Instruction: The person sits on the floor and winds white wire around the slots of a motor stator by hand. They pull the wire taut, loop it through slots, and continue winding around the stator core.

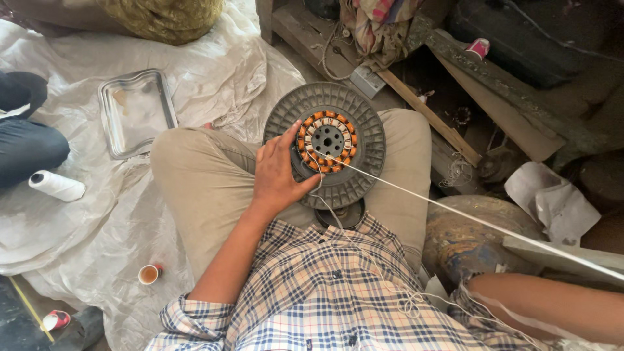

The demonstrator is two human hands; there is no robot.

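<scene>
Resting spread on motor stator (325, 142), left hand (276, 174); right hand out of view.

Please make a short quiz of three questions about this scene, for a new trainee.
1. True or false: the left hand rests on the round grey motor part.
2. Which colour are the windings around its hub: A) orange, B) blue?
3. What runs taut from the hub to the right edge of the view?

Key: 1 true; 2 A; 3 a white thread.
</scene>
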